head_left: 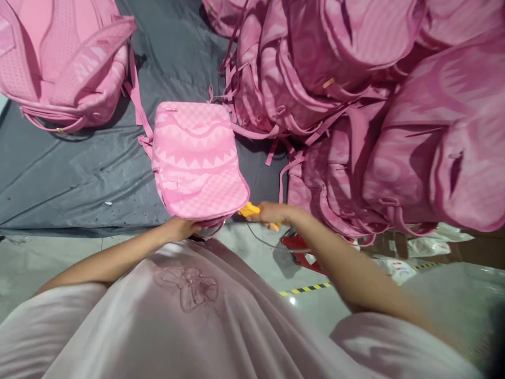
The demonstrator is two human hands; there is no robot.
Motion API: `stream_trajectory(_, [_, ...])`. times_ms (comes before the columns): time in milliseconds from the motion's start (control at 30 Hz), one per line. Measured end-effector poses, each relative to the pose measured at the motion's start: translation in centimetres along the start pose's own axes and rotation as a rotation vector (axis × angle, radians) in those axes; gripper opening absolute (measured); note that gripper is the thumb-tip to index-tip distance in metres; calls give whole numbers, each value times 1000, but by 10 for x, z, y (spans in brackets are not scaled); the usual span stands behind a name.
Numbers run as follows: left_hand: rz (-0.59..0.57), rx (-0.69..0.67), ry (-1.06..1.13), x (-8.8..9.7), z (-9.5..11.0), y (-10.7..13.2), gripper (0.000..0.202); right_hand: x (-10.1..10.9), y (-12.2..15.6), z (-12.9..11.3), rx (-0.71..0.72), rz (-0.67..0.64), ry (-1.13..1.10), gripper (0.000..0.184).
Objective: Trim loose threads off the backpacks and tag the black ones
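A pink patterned backpack (197,158) lies flat on a grey sheet (71,168), its bottom edge toward me. My left hand (179,229) grips that near bottom edge, fingers curled under it. My right hand (272,213) is closed around a small yellow tool (249,210), held just to the right of the backpack's near corner. I cannot make out what kind of tool it is.
A large heap of pink backpacks (374,105) fills the right side. Another pink backpack (63,63) lies at the upper left. A red object (298,250) sits on the pale floor below my right hand, near yellow-black tape (303,289).
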State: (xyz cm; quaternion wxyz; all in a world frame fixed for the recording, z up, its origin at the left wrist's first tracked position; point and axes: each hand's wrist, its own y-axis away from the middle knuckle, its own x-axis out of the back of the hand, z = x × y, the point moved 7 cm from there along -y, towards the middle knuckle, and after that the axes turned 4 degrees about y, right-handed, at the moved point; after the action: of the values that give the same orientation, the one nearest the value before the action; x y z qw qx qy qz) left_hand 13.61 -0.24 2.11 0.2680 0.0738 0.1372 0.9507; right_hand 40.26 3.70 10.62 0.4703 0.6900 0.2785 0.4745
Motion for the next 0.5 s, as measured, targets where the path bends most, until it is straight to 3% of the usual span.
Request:
stream_trajectory(67, [-109,65,121,24,-19,22,35,-27,-3,37,57,10,-204,34])
stream_trajectory(100, [-61,152,226,44,-35,32,40,-41,-7,55,82,22,-333,35])
stream_trajectory(200, [450,364,394,118,-80,50,59,-77,-26,93,129,132,-813,40])
stream_trajectory(233, [563,381,390,133,-85,48,64,-85,-35,96,156,175,-940,40])
stream_trajectory(267, [604,380,380,140,-86,38,72,-93,-45,93,185,203,-1019,39])
stream_trajectory(367, [541,274,398,129,-74,-15,100,-105,-66,71,274,249,-1110,34])
stream_trajectory(433, [531,110,384,114,-63,-44,101,-112,-70,66,310,262,-1140,33])
stream_trajectory(500, [497,2,344,93,-63,-61,94,-125,-68,79,305,256,-1195,36])
